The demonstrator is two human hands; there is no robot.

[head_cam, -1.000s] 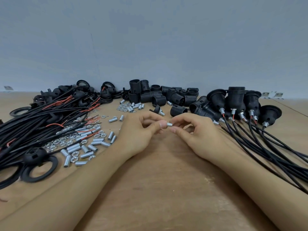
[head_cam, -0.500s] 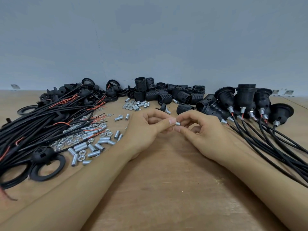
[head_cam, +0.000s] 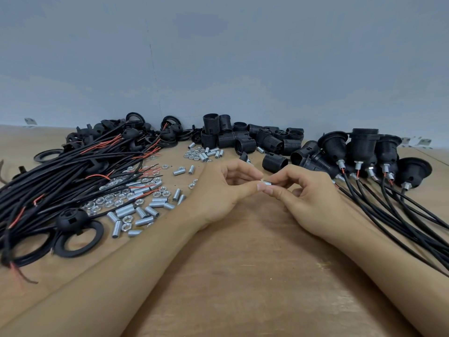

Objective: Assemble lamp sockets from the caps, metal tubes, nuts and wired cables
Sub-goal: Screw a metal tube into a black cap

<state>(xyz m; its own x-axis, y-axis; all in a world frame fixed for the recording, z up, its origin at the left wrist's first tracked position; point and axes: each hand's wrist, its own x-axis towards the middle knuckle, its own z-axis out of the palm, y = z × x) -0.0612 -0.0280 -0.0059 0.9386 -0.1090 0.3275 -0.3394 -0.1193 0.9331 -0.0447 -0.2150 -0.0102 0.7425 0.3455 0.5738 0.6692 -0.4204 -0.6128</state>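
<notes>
Head view. The left hand [head_cam: 226,190] and right hand [head_cam: 308,198] meet above the middle of the wooden counter [head_cam: 243,276], and both pinch one short, silver, threaded metal tube [head_cam: 266,183] between thumb and fingertips. Fingers cover the tube's ends; whether a nut sits on it is too small to tell. To the left lies a tangle of black wired cables [head_cam: 60,176], cut off at the frame edge, with loose tubes and nuts [head_cam: 136,205] beside it. Black caps [head_cam: 250,139] are heaped at the back; assembled sockets [head_cam: 364,152] stand to the right.
</notes>
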